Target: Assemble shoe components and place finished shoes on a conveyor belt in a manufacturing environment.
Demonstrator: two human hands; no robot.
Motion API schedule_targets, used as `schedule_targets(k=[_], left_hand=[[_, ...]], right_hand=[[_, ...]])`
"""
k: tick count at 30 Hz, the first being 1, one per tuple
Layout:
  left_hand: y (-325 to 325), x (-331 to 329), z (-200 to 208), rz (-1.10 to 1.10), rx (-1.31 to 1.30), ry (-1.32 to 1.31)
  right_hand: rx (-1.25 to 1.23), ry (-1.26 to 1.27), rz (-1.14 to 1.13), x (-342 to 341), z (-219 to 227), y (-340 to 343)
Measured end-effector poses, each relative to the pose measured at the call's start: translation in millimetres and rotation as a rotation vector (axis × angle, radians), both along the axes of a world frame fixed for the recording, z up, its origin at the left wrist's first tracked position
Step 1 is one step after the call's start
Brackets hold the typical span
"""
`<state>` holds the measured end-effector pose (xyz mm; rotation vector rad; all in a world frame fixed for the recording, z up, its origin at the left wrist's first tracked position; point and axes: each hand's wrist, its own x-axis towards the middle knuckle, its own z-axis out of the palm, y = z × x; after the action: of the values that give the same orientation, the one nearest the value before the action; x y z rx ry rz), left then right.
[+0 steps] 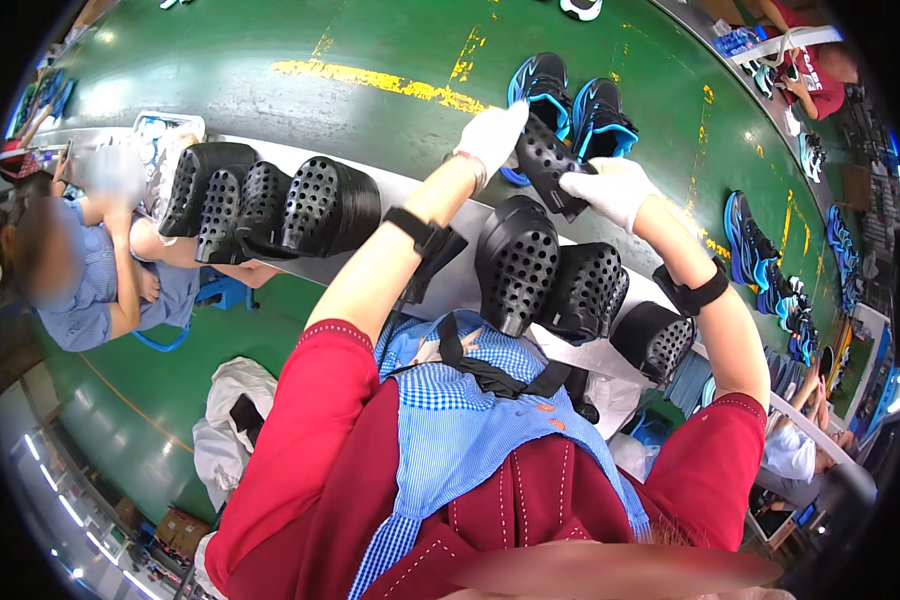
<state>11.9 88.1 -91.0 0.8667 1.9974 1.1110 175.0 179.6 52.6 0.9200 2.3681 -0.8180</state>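
My left hand [494, 138] and my right hand [615, 190], both in white gloves, grip opposite ends of a black perforated shoe form [548, 163]. It is held tilted over the far edge of the narrow ledge in front of me. Just beyond it, a black-and-blue sneaker [540, 78] and its mate [602, 112] stand on the green surface. The held form hides part of the nearer edge of the left sneaker. Closer to my body, more black perforated forms [517, 262] rest on the ledge below my hands.
Another group of black perforated forms [315, 205] sits on the metal ledge [425, 205] to the left. More sneakers [745, 240] line the green surface [390, 50] on the right. A seated person in blue [90, 270] is at the left. A white bag [232, 425] lies on the floor.
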Motion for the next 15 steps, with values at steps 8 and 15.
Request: schedule_targets(k=[8, 15], left_hand=[[-23, 24, -27, -0.552, 0.166, 0.596], [20, 48, -18, -0.622, -0.025, 0.55]], right_hand=[[0.143, -0.175, 0.255, -43, -48, 40], [0.387, -0.228, -0.187, -90, -110, 45]])
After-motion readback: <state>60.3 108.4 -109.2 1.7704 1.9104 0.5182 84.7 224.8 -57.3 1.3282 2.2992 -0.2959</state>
